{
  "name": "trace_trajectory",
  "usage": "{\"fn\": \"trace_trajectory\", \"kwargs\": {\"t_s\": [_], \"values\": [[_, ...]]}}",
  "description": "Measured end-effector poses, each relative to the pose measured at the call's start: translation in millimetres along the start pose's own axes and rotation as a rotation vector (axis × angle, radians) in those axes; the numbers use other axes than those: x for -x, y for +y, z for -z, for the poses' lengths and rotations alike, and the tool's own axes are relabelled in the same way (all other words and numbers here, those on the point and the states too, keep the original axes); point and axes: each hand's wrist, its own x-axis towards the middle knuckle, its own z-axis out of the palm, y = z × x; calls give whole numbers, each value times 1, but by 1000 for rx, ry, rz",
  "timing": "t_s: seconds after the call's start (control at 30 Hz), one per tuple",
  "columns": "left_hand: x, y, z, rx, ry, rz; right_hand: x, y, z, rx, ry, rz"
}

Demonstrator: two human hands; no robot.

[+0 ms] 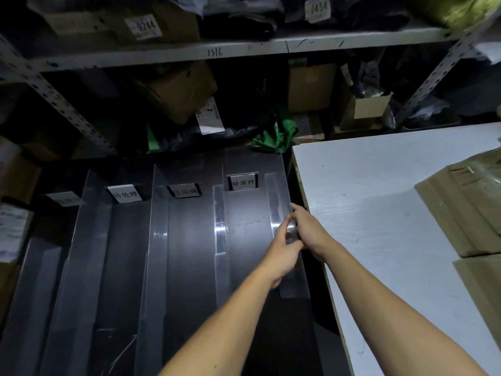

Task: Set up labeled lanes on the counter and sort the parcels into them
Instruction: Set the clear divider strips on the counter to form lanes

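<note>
Far left of the frame: stacked cardboard boxes (16,180) in shadow, one with a white paper label (10,232). Lower left and centre: a dark counter (189,267) split into lanes by clear acrylic dividers, glossy and upright, catching streaks of light. Leftmost divider (81,240), then a lane tagged with a white card reading 待处理 (126,195); next divider (154,240), then a lane with a black-edged tag reading 已完成 (185,191); then a narrow clear strip (219,218) and a third lane tagged 异常件 (243,182). At the right edge of that lane, the rightmost acrylic divider (279,202), thin, transparent, long and straight.

Centre right: left hand (283,251) reaching in from below, thumb and fingers curled round that divider's edge, pinching it. Just beside and touching, right hand (309,229), fingers bent and gripping the same divider from the table side, fingertips at its upper rim. Forearms bare.

Behind, across the upper frame: grey perforated steel shelving (162,54) packed with brown cartons, numbered labels 0244 (145,26) and 0454 (317,8), and a crumpled green plastic bag (275,137).

Right: a white table (366,213) with a faint wood-grain texture, matte, set beside the counter. At far right on it, flat brown cardboard parcels (466,207), taped, one lower near the frame edge.
</note>
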Motion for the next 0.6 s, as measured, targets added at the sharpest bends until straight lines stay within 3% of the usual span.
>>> {"fn": "trace_trajectory", "kwargs": {"t_s": [0.37, 0.6], "values": [[18, 14, 22, -23, 3, -44, 15, -8, -4, 134, 83, 47], [60, 30, 78, 19, 68, -184, 66, -50, -31, 258, 300, 216]]}}
